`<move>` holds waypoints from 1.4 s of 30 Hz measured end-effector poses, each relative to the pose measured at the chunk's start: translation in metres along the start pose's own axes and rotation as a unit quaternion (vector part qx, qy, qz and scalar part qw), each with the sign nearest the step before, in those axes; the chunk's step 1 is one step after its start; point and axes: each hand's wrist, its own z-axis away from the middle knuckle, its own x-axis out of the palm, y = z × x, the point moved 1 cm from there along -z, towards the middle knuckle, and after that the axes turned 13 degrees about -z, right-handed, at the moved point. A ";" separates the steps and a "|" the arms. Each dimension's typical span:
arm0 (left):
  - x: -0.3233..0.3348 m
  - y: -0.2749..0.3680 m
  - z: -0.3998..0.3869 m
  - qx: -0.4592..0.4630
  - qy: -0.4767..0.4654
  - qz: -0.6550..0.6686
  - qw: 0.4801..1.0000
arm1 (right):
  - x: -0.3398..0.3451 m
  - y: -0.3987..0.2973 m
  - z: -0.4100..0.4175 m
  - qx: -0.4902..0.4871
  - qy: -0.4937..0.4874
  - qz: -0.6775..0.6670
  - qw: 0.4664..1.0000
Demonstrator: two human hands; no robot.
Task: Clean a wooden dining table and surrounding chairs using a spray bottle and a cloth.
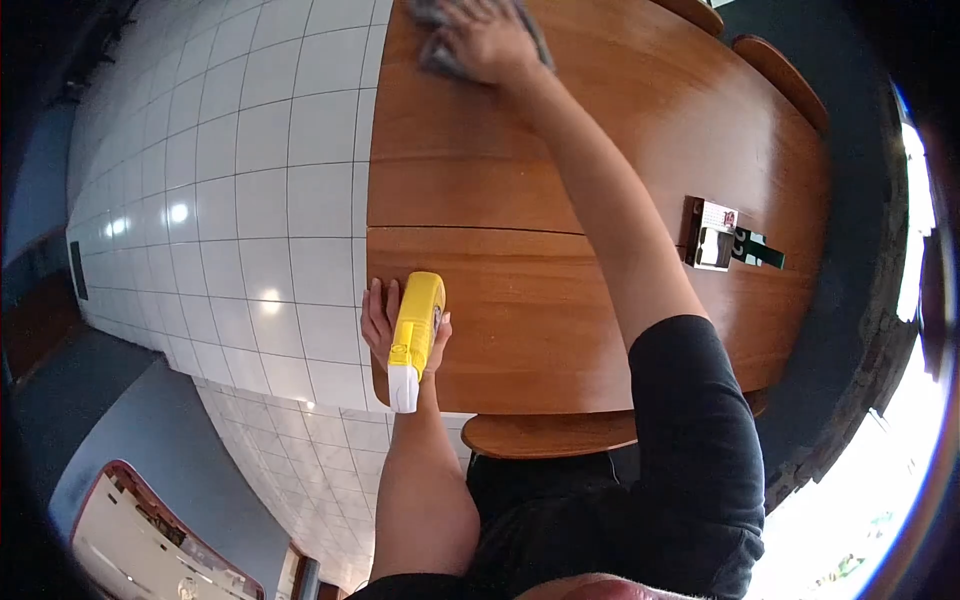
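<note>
My right hand [487, 41] presses a grey cloth [442, 61] flat on the wooden table [510, 315], by the far left edge. The cloth is bunched, and part of it lies under the palm or beyond the top of the picture. Near the table's left front corner, my left hand [379, 322] holds a yellow spray bottle [421, 300] with a white spray head [403, 386]. Its fingers show on the left of the bottle and the thumb on the right; the palm is hidden behind it.
A small desk calendar [712, 236] and a dark green item with white marks [757, 249] stand at the table's right. Wooden chair backs [551, 435] line the near edge and the far right [780, 79]. White floor tiles [247, 187] stretch along the left.
</note>
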 end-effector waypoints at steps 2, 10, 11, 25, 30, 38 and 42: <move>-0.006 0.001 -0.001 -0.032 0.000 0.018 0.999 | -0.073 0.024 0.014 0.164 -0.060 -0.048 0.983; 0.004 0.021 -0.008 -0.012 -0.013 0.003 1.000 | -0.084 0.216 0.245 0.387 0.143 0.097 0.906; 0.000 0.017 -0.007 -0.013 -0.007 -0.003 1.000 | -0.078 0.192 0.251 0.412 0.132 0.102 0.896; -0.002 0.021 -0.009 -0.035 -0.023 0.044 0.998 | 0.014 -0.086 0.110 0.090 0.021 -0.011 0.996; 0.002 0.018 -0.007 -0.023 -0.026 0.038 0.999 | 0.035 -0.017 0.047 0.053 0.054 0.031 0.997; 0.001 0.015 -0.008 -0.007 -0.014 0.022 1.000 | -0.072 0.224 0.179 0.393 0.142 0.086 0.905; 0.000 0.020 -0.010 -0.033 -0.010 0.045 0.998 | -0.106 0.223 0.256 0.528 0.127 0.085 0.835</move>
